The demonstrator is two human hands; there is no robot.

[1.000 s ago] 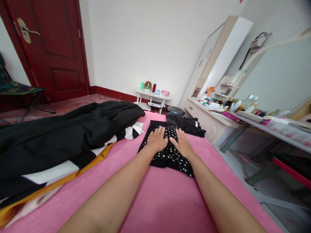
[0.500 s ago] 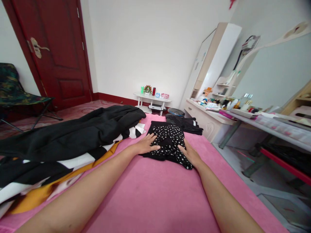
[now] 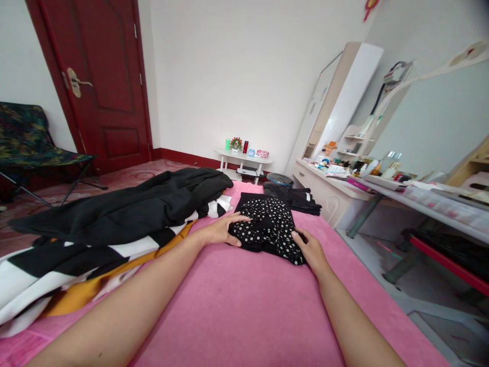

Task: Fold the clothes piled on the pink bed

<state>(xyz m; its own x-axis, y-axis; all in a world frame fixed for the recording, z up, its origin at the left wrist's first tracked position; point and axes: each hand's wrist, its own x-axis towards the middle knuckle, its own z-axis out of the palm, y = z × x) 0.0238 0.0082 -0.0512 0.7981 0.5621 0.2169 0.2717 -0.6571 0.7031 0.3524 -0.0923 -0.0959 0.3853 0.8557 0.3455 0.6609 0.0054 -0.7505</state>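
A folded black garment with small white flower-like dots [image 3: 267,224] lies on the pink bedcover [image 3: 237,300], with plain black cloth showing at its back and front edges. At its left side is my left hand [image 3: 219,230], thumb and fingers apart, the fingertips on or just above the cloth. My right hand [image 3: 311,248] sits against the right edge, fingers spread and gripping nothing that I can see. Whether the hands press on the fabric I cannot tell.
To the left lies a heap of clothes: a black garment [image 3: 133,209] over black-and-white and mustard cloth [image 3: 76,298]. Folded dark clothes [image 3: 301,199] lie behind. A dressing table [image 3: 324,188] stands right, a low white table [image 3: 244,157] at the far wall, a camouflage chair [image 3: 34,137] left.
My left hand has slid left from the dotted cloth to its edge. My right hand has shifted slightly outward. The whole view has turned a little to the left.
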